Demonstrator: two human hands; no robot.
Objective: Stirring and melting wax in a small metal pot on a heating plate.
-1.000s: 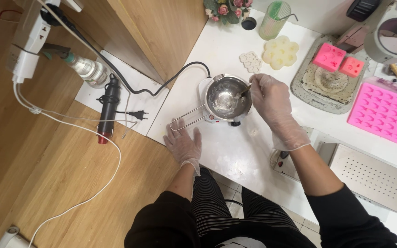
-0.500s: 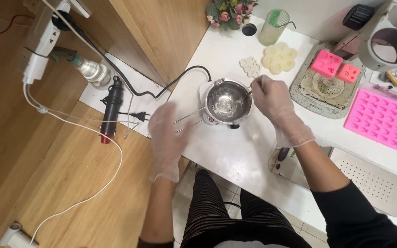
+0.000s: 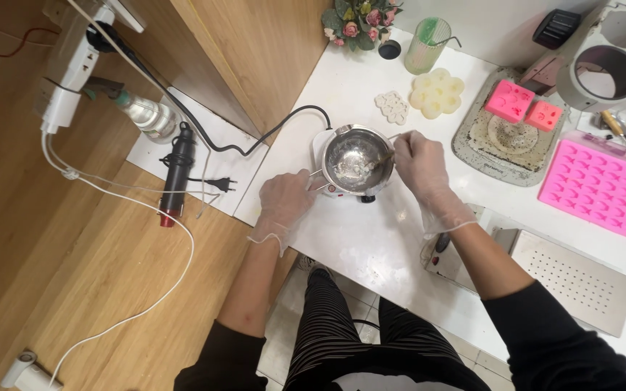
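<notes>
Near the middle of the frame, a small steel pot (image 3: 357, 159) sits on a white heater base (image 3: 325, 182) on the white table (image 3: 371, 239). The gloved left hand (image 3: 284, 201) closes around the pot's wire handle (image 3: 314, 179). The gloved right hand (image 3: 419, 161) pinches a thin stirring stick (image 3: 383, 155) dipped into the pot's whitish contents.

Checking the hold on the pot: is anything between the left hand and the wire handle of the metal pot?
Nothing visible. The left hand is closed around the end of the wire handle of the metal pot. The right hand holds a stirring stick that dips into the pot.
</notes>
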